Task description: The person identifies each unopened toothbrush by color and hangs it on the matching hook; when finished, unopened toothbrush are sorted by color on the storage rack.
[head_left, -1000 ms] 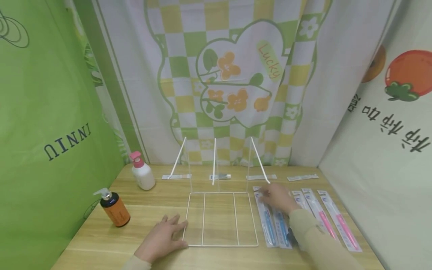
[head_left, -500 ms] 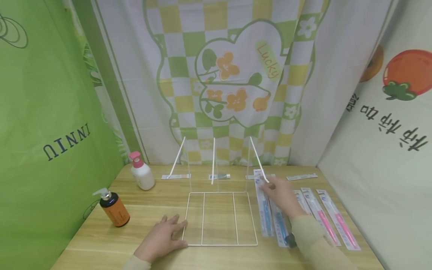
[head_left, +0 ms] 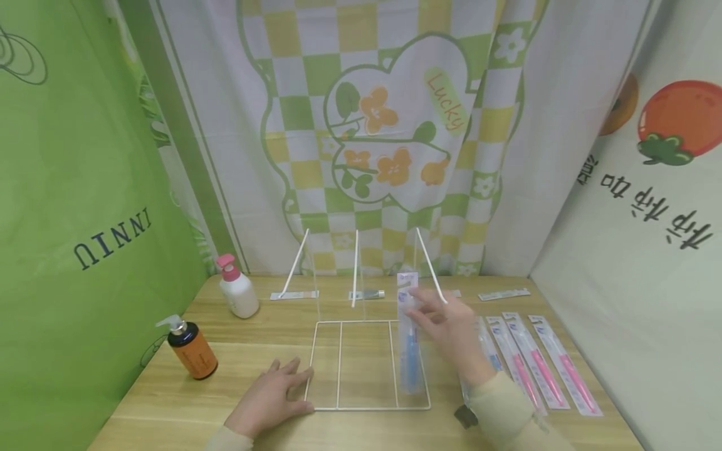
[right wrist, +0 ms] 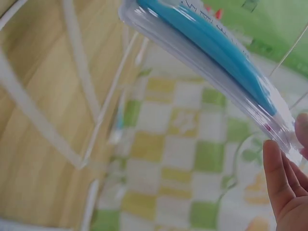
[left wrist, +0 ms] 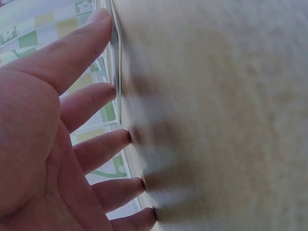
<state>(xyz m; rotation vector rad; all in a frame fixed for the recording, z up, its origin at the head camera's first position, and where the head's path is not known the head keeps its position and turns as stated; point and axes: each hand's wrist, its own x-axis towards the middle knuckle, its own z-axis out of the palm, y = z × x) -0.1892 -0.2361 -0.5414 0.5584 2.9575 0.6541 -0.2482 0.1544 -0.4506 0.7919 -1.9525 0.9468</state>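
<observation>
My right hand [head_left: 454,338] pinches a blue toothbrush [head_left: 412,360] in clear blister packaging, near the upper end of the pack. The pack is held upright over the right side of a white wire rack [head_left: 366,409], left of the rack's right prong [head_left: 430,263]. The right wrist view shows the toothbrush's blue handle [right wrist: 216,45] through the plastic, with thumb and fingers at the pack's edge. My left hand [head_left: 267,401] is spread at the rack's left front corner. Its fingertips rest on the table, and the thumb touches the wire [left wrist: 115,62].
Several packaged pink toothbrushes [head_left: 547,366] lie at the right; another blue one [head_left: 492,354] is partly hidden by my right arm. Slim packs, including one [head_left: 504,294], lie along the back. A white pump bottle [head_left: 239,294] and an orange-labelled pump bottle [head_left: 194,354] stand left.
My right hand has picked up the blue toothbrush pack from the table's right side and carried it left over the rack. The left hand has stayed in place.
</observation>
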